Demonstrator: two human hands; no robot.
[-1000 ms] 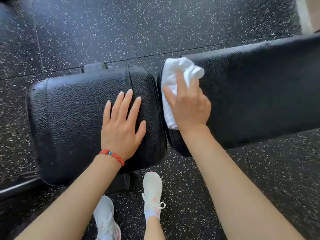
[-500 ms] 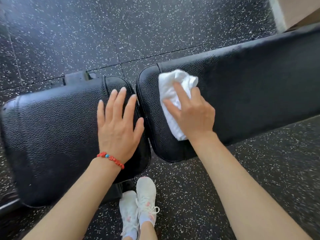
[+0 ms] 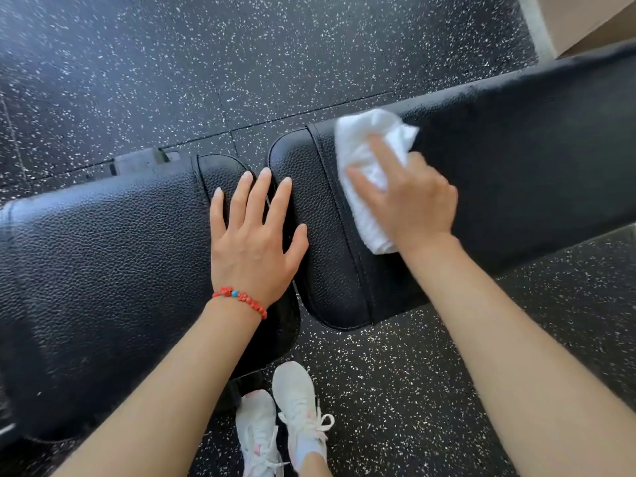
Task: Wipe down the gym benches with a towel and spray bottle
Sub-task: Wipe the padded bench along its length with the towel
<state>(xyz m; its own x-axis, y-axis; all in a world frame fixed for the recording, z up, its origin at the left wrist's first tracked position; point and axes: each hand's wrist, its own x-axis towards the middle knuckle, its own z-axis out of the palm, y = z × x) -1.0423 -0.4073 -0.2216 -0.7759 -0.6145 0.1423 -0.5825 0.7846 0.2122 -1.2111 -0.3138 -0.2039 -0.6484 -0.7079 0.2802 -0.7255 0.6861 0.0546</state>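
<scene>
The right hand (image 3: 413,204) presses a white towel (image 3: 364,173) on the long back pad (image 3: 516,173) of the bench, close to the left end of this pad. The fingers lie over the cloth and look a little bent, but the hand is blurred, so I cannot tell if they pinch the towel or only press it flat. The left hand (image 3: 256,242) lies open, fingers straight and spread, on the right end of the seat pad (image 3: 103,270), with the fingertips reaching over the gap between the two pads. A red bracelet (image 3: 241,299) is on its wrist.

The wiping seems to be in progress. The towel covers only a small part near the left end of the back pad, and most of this pad continues to the right, out of the picture. I cannot see on the dark surface which parts are already wiped or wet. The spray bottle is not in view. Whether the seat pad is finished, the picture does not show. White shoes (image 3: 289,418) stand on the speckled floor (image 3: 275,63), near the bench.
</scene>
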